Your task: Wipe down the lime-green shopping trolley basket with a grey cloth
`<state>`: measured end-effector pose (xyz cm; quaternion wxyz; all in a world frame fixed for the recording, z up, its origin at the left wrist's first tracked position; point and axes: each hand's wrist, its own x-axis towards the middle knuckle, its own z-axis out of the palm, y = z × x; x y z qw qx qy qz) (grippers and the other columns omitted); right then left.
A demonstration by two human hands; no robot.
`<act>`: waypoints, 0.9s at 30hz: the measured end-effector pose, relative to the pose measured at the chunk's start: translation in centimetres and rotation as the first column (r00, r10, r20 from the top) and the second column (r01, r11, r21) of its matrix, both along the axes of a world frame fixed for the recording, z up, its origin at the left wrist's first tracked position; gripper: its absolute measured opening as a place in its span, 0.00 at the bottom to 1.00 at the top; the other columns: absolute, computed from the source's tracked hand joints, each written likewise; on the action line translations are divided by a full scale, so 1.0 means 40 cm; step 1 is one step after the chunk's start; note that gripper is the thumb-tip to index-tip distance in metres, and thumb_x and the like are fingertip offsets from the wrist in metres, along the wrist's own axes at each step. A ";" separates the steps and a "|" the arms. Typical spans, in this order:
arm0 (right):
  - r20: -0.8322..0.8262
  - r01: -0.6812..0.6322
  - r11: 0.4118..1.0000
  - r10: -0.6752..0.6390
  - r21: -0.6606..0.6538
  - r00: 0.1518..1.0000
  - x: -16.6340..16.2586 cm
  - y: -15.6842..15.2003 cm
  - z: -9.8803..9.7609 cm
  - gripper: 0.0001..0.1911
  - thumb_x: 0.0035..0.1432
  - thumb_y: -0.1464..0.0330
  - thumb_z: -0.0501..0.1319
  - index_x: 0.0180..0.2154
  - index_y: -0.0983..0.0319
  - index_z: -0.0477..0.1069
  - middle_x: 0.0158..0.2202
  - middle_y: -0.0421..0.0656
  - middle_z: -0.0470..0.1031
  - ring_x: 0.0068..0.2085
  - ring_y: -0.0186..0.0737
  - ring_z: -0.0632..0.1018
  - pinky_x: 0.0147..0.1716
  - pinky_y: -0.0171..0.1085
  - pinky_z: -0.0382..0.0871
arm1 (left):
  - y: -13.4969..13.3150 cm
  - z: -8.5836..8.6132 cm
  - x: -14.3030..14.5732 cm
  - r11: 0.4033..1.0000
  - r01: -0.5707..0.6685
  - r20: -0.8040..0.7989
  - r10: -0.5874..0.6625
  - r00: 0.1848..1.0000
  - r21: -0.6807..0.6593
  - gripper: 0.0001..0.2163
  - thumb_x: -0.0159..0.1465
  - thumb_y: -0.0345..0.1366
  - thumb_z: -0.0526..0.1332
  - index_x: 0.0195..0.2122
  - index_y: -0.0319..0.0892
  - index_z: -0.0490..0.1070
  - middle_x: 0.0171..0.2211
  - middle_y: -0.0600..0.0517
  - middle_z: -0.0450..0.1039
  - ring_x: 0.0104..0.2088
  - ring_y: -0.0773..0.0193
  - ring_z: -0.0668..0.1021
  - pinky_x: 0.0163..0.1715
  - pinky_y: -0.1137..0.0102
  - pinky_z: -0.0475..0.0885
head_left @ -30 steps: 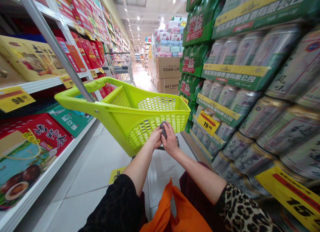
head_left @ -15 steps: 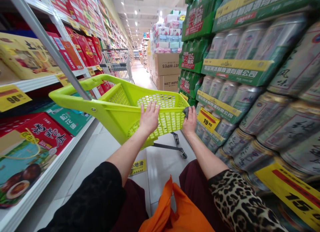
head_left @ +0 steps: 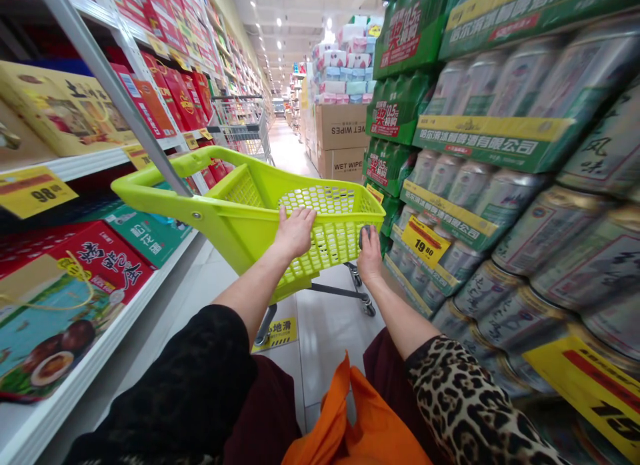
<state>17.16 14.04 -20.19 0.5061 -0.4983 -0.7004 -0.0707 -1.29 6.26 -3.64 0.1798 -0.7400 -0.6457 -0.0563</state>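
A lime-green plastic shopping cart (head_left: 240, 218) with perforated walls stands before me, its basket empty in the part I can see. My left hand (head_left: 296, 230) grips the basket's near rim, fingers bent over the edge. Lower down, near the front corner, my right hand (head_left: 371, 257) presses a small dark grey wad (head_left: 365, 236) against the outer side wall. Most of the wad is hidden by the fingers, so I cannot tell whether it is cloth or sponge.
Shelves with gift boxes (head_left: 113, 265) run along the left. Stacked beer cans (head_left: 470, 185) rise close on the right. Beyond the cart are a wire shopping cart (head_left: 245, 125) and WET WIPES cartons (head_left: 341, 128). A yellow floor sign (head_left: 280, 333) lies beneath the cart.
My right hand has moved with the grey wad from the rim's front corner down onto the side wall. My left hand's spread fingers have bent over the rim. The view has shifted slightly.
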 end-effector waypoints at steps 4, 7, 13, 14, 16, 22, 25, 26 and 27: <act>0.062 -0.037 0.999 0.039 -0.034 0.997 -0.007 -0.026 -0.034 0.32 0.51 0.84 0.44 0.57 0.66 0.59 0.60 0.53 0.58 0.63 0.41 0.53 0.57 0.46 0.58 | -0.005 0.005 0.000 1.000 -0.002 -0.020 0.001 1.000 -0.024 0.27 0.56 0.28 0.50 0.59 0.38 0.53 0.60 0.44 0.58 0.61 0.56 0.58 0.59 0.45 0.44; 0.052 -0.036 0.998 0.039 -0.058 0.998 -0.017 -0.039 -0.042 0.32 0.50 0.84 0.43 0.58 0.67 0.58 0.60 0.54 0.57 0.63 0.41 0.52 0.58 0.46 0.56 | -0.011 0.005 0.001 1.000 0.000 -0.034 -0.001 0.999 -0.030 0.27 0.56 0.28 0.50 0.60 0.38 0.53 0.61 0.44 0.57 0.62 0.56 0.57 0.60 0.46 0.44; -0.005 0.045 0.986 -0.047 -0.158 0.999 -0.058 -0.038 -0.023 0.33 0.52 0.79 0.48 0.61 0.64 0.51 0.64 0.55 0.49 0.64 0.51 0.46 0.56 0.62 0.48 | -0.017 0.003 0.004 1.000 0.009 -0.020 -0.009 1.000 -0.018 0.29 0.55 0.27 0.51 0.60 0.38 0.53 0.60 0.45 0.58 0.61 0.55 0.58 0.60 0.47 0.45; -0.032 0.048 0.987 -0.054 -0.156 0.998 -0.069 -0.036 -0.023 0.33 0.53 0.80 0.47 0.61 0.64 0.51 0.64 0.55 0.48 0.65 0.51 0.45 0.56 0.62 0.48 | -0.018 0.003 0.005 1.000 0.008 -0.018 -0.008 1.000 -0.016 0.29 0.55 0.28 0.51 0.60 0.38 0.53 0.60 0.45 0.58 0.61 0.55 0.58 0.60 0.47 0.45; -0.105 0.035 0.991 -0.049 -0.130 0.993 -0.092 -0.030 -0.024 0.34 0.52 0.82 0.44 0.61 0.66 0.50 0.64 0.56 0.45 0.65 0.49 0.42 0.57 0.60 0.48 | -0.020 0.001 0.008 1.000 0.009 -0.016 -0.009 1.000 -0.005 0.29 0.55 0.28 0.51 0.60 0.38 0.54 0.60 0.45 0.58 0.61 0.55 0.58 0.60 0.47 0.44; -0.261 -0.009 0.991 -0.027 -0.136 0.965 -0.124 -0.032 -0.033 0.37 0.48 0.84 0.44 0.62 0.68 0.48 0.64 0.56 0.44 0.65 0.46 0.46 0.59 0.52 0.51 | -0.023 -0.007 0.007 0.999 0.025 -0.008 -0.025 1.000 0.029 0.28 0.55 0.27 0.51 0.59 0.37 0.54 0.60 0.45 0.58 0.61 0.56 0.58 0.61 0.47 0.43; -0.260 -0.053 0.986 0.011 -0.156 0.965 -0.101 -0.049 -0.035 0.37 0.47 0.83 0.47 0.61 0.67 0.49 0.63 0.56 0.48 0.64 0.45 0.52 0.59 0.48 0.53 | -0.023 -0.009 0.002 0.999 0.037 0.006 -0.037 0.999 0.031 0.28 0.55 0.27 0.50 0.59 0.36 0.54 0.60 0.46 0.58 0.61 0.57 0.58 0.61 0.47 0.42; -0.256 -0.064 0.986 0.023 -0.153 0.966 -0.085 -0.052 -0.030 0.37 0.46 0.82 0.48 0.61 0.67 0.49 0.62 0.56 0.51 0.63 0.44 0.54 0.59 0.47 0.54 | -0.023 -0.009 0.001 0.999 0.040 0.011 -0.041 0.999 0.027 0.28 0.55 0.27 0.50 0.59 0.37 0.54 0.60 0.46 0.58 0.61 0.57 0.57 0.61 0.47 0.42; -0.255 -0.067 0.988 0.029 -0.141 0.967 -0.067 -0.052 -0.020 0.37 0.46 0.82 0.49 0.60 0.67 0.51 0.61 0.56 0.53 0.62 0.43 0.55 0.59 0.46 0.54 | -0.022 -0.009 0.000 0.999 0.042 0.016 -0.042 0.999 0.022 0.28 0.55 0.27 0.50 0.59 0.37 0.54 0.60 0.46 0.58 0.61 0.57 0.57 0.61 0.48 0.42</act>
